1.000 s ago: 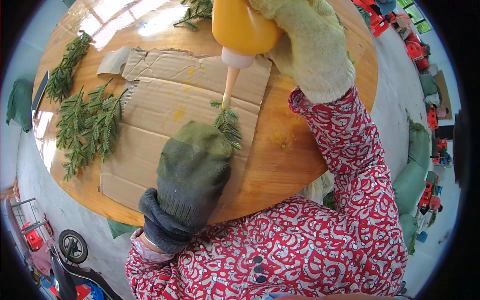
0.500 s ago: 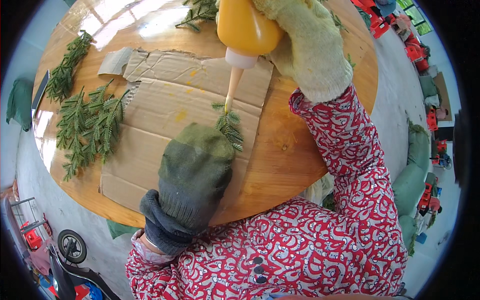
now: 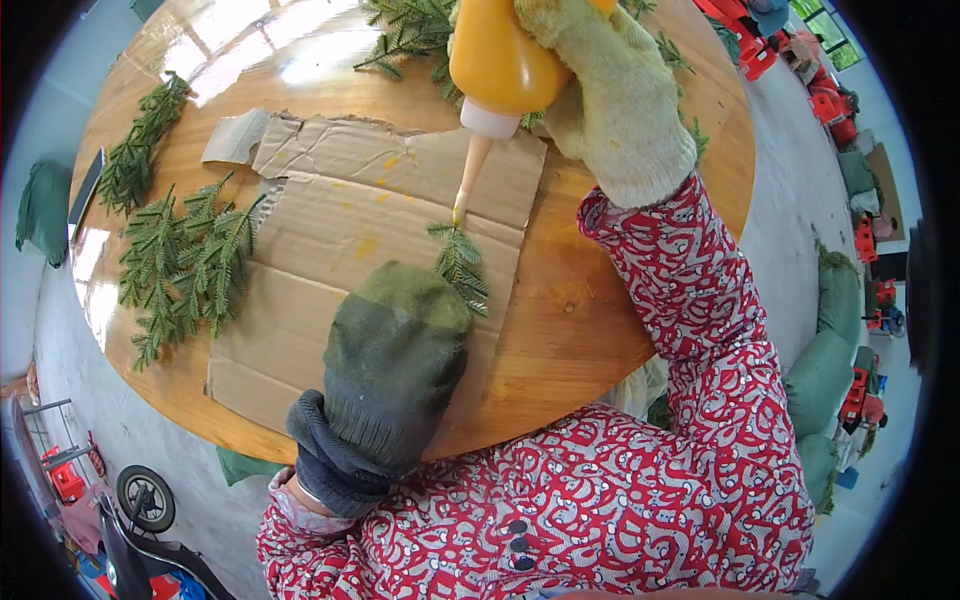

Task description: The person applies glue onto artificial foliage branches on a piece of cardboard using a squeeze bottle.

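In a dark green and grey knit glove, my left hand rests over the cardboard, its back up and its fingers curled underneath. A small green conifer sprig sticks out along its upper right side; the grip itself is hidden. My right hand, in a pale yellow knit glove, is closed around a squeeze bottle of orange-yellow liquid, tipped upside down. The bottle's long pale nozzle points down, its tip at the sprig's upper end. Yellow smears mark the cardboard.
The cardboard lies on a round wooden table. Larger conifer sprigs lie at the left, another bunch behind them, and more branches at the far side. Green sacks stand on the floor at right; a two-wheeler's wheel is at lower left.
The whole view has shifted slightly, so the table and both hands appear a little lower. The nozzle tip stays at the sprig's upper end, and both hands keep their positions.
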`<control>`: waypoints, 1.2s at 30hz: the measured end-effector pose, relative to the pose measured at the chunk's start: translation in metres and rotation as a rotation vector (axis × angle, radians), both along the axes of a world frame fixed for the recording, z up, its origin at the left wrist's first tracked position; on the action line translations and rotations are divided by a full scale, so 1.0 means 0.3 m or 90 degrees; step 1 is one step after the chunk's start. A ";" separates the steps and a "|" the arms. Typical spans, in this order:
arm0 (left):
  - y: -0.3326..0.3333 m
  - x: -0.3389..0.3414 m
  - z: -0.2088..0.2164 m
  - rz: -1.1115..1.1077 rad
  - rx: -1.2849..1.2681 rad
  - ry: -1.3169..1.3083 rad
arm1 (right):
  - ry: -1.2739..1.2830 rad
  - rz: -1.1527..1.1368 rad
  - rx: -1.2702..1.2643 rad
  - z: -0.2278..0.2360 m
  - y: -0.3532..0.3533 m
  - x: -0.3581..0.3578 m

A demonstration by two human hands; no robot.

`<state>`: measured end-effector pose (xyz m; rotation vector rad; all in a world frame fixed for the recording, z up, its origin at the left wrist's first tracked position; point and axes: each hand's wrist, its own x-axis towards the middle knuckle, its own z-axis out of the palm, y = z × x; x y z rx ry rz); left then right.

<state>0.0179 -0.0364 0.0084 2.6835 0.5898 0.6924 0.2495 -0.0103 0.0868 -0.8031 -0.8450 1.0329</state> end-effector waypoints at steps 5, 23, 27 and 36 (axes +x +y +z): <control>-0.004 0.002 0.019 -0.010 -0.039 0.011 | 0.015 -0.023 -0.021 0.014 0.000 0.000; -0.015 0.012 0.024 0.005 -0.006 0.037 | 0.028 0.035 0.012 0.006 -0.019 0.037; -0.017 0.011 0.026 0.002 0.015 0.016 | 0.014 0.010 0.000 0.000 -0.008 0.041; -0.013 0.008 0.018 -0.012 -0.012 0.001 | -0.019 0.024 0.024 -0.045 0.025 0.092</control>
